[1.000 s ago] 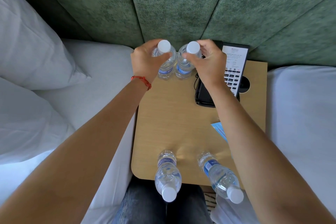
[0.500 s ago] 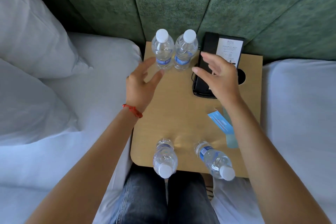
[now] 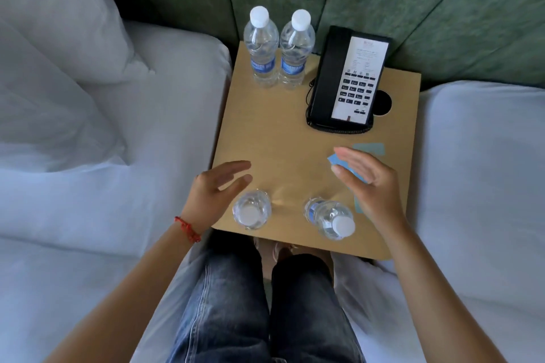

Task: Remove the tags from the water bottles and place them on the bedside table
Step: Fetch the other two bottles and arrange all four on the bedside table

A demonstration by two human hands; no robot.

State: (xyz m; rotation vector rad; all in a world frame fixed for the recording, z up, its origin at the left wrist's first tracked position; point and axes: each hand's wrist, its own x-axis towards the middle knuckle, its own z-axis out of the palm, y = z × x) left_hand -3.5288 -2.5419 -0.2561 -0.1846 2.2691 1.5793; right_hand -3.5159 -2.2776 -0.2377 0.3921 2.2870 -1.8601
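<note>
- Head view: a wooden bench (image 3: pixel 283 138) stood between two white beds, against green padded panels.
- Two water bottles (image 3: pixel 277 50) stood upright, touching, at the far edge beside a black telephone (image 3: pixel 348 79); two more bottles (image 3: pixel 295 215) stood at the near edge.
- Blue tags (image 3: pixel 368 150) lay on the bench.
- The left hand (image 3: pixel 215 194) and right hand (image 3: pixel 365 183) hovered with fingers spread, holding nothing.
</note>
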